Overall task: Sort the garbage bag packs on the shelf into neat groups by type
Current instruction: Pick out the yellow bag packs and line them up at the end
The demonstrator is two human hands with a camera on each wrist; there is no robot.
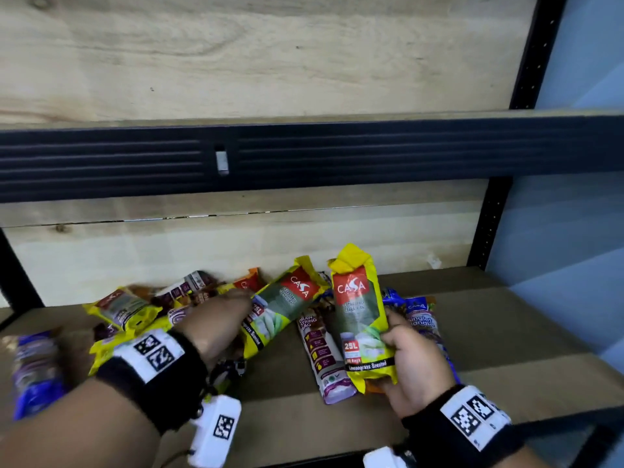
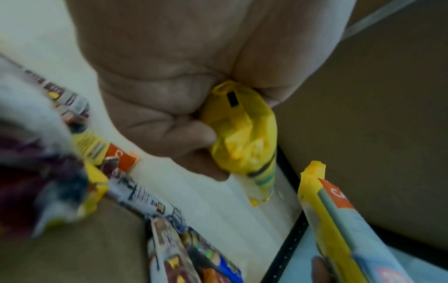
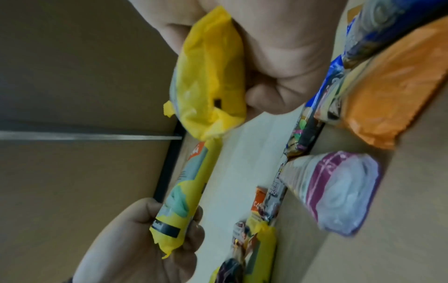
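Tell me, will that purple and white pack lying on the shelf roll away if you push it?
Probably a bit: the purple and white pack looks like a round roll. Its crinkly plastic wrap likely feels slippery and soft, so it may squash slightly.

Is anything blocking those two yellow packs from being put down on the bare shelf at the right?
Nothing visible does. The right hand holds one yellow pack and the left hand another yellow pack. The blue pack lies just right of them; beyond it the shelf board is bare.

Packs (image 1: 324, 352) lie heaped along the shelf (image 1: 506, 332) back, spreading left to right.
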